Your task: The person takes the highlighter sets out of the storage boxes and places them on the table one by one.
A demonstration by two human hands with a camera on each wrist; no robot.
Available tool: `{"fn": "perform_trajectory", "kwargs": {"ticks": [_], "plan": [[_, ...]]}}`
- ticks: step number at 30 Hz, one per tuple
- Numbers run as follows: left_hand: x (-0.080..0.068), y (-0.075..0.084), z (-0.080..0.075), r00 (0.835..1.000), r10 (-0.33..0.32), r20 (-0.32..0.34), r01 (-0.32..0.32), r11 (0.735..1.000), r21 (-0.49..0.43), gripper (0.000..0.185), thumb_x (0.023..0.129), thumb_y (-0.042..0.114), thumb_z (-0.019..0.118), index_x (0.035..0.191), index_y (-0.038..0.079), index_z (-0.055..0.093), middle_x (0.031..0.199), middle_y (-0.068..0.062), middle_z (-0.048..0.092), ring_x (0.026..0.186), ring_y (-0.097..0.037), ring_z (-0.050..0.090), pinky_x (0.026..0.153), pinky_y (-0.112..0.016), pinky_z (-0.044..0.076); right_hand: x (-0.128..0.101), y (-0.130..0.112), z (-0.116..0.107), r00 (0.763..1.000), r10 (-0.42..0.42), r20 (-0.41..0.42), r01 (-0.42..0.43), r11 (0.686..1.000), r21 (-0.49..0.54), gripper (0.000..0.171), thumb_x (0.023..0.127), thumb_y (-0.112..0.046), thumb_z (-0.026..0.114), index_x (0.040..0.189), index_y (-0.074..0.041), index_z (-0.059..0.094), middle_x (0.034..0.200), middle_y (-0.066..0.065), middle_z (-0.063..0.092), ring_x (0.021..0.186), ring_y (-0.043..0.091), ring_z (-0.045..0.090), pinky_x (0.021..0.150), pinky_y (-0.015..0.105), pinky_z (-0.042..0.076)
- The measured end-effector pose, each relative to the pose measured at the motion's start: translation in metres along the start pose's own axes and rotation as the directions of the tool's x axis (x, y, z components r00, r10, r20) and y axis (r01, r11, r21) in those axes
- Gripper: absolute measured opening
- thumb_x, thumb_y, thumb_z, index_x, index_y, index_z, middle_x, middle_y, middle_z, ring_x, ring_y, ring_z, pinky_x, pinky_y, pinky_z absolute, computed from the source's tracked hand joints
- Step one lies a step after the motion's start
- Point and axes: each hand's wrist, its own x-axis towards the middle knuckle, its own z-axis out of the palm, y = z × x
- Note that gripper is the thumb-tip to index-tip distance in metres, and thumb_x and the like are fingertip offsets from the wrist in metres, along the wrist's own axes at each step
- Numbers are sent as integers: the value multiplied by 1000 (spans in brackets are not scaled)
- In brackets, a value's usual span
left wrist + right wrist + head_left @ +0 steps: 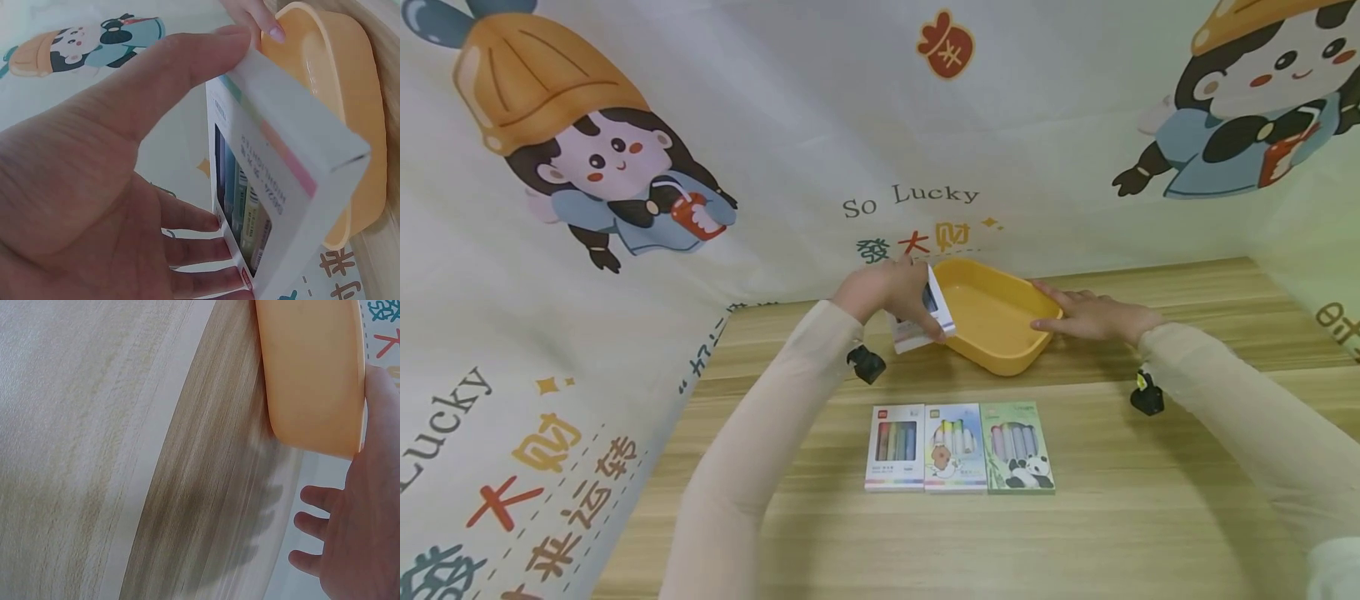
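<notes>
Left hand (887,292) pinches a white cardboard highlighter box (925,321) at the yellow plastic tray's (1000,354) left rim.
Box tilts trayward; right hand (1086,317), fingers extended, steadies the right rim.

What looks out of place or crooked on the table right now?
Nothing is spilled or damaged. Three boxes lie in a neat row on the table; only the fourth box is tilted, gripped by the left hand at the tray rim, which the right hand touches.

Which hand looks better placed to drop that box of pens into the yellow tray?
Left. The left hand already grips the box at the yellow tray; the right hand only steadies the tray's far side.
</notes>
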Motion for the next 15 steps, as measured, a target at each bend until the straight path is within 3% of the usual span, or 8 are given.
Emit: {"fn": "perform_trajectory", "kwargs": {"ticks": [7,15], "plan": [[-8,1,4,999,-9,-33,10,999,44,109,71,66,77,151,7,32,152,-16,38,133,-30,44,114,-49,41,1,0,-1,1000,5,12,-5,1000,-1,88,96,-71,33,160,-25,-7,164,26,14,144,60,17,111,79,16],[-17,-1,8,999,-2,-53,4,999,32,114,69,65,79,154,7,28,158,-17,32,143,-33,36,119,-50,36,1,-1,-1,1000,3,9,-3,1000,-2,88,96,-70,33,160,-25,-8,164,25,15,144,60,18,111,79,17]]}}
